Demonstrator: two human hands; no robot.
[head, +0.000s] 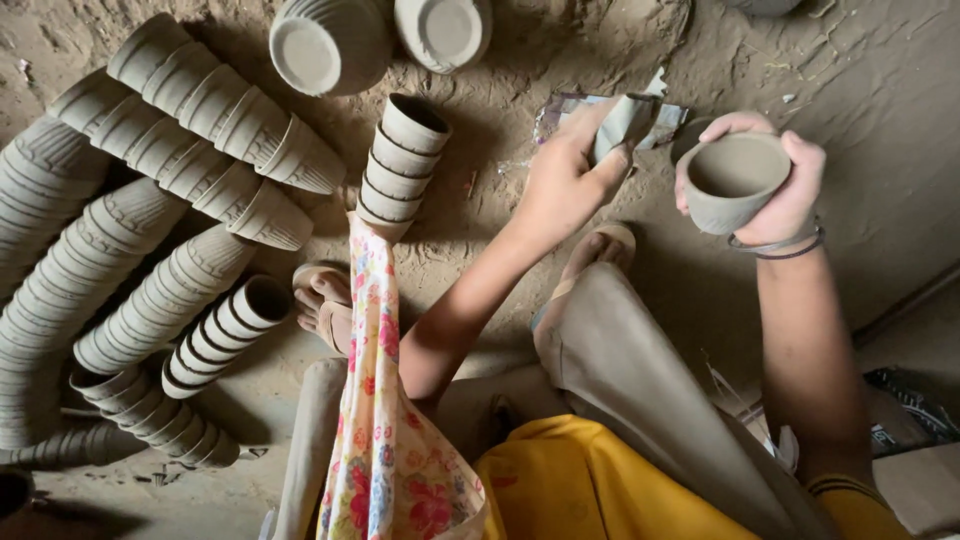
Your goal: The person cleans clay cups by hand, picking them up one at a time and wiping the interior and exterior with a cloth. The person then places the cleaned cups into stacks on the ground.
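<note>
My right hand (775, 190) grips a small unfired grey clay cup (733, 180), held upright with its mouth facing me. My left hand (568, 175) pinches a folded grey scrap of cloth or paper (625, 122) just left of the cup, a little apart from it. Both hands hover above the dusty earthen floor. My knees, in grey trousers, and my sandalled feet sit below the hands.
Long nested stacks of ribbed clay cups (210, 110) lie on the floor at the left. A short stack (400, 165) lies near my left foot. Two larger upturned pots (330, 45) sit at the top. A flowered cloth (385, 420) hangs over my leg.
</note>
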